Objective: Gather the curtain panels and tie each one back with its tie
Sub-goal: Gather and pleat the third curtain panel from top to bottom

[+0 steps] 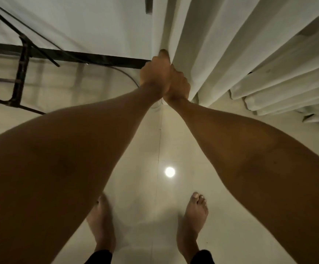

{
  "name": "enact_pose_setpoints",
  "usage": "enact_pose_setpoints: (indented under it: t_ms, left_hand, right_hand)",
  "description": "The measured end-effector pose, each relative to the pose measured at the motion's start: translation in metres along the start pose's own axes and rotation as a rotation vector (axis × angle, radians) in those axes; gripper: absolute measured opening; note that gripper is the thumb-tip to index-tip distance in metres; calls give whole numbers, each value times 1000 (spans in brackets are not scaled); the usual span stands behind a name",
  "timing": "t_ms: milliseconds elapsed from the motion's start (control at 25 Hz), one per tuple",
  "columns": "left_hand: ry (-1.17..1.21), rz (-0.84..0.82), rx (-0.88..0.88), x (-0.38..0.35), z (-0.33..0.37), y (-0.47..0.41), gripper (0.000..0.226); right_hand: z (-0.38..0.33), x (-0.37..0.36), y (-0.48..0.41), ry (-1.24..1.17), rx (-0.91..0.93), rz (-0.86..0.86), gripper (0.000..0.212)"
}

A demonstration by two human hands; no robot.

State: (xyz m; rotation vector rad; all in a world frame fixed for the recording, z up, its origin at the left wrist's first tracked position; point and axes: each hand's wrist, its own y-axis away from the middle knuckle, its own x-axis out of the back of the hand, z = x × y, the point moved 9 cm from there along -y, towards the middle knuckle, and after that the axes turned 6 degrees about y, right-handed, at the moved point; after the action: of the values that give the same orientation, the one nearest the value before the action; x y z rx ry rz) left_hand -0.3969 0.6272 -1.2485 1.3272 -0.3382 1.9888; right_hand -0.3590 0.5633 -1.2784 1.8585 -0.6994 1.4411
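Observation:
A pale, pleated curtain panel hangs from the top of the view down the right side, its hem folds bunched near the floor at the right. Both arms reach forward to the panel's left edge. My left hand grips that edge, its thumb lying up along the fold. My right hand sits just below and beside it, fingers curled into the same fold of cloth. The two hands touch each other. No tie is visible.
A black metal frame with thin rods stands against the white wall at the left. A dark cable curves down behind my left hand. My bare feet stand on a glossy tiled floor with a light reflection.

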Motion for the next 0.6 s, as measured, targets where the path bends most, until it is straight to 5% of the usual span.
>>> enact_pose_setpoints:
  t_ms: [200, 320, 600]
  left_hand:
    - [29, 25, -19, 50, 19, 23, 43]
    - [24, 34, -12, 133, 52, 44, 51]
    - [106, 240, -158, 449, 201, 79, 67]
  right_hand:
    - [0, 39, 24, -33, 3, -84, 48]
    - [-3, 98, 53, 36, 31, -155, 27]
    - [-69, 419, 81, 15, 141, 55, 23]
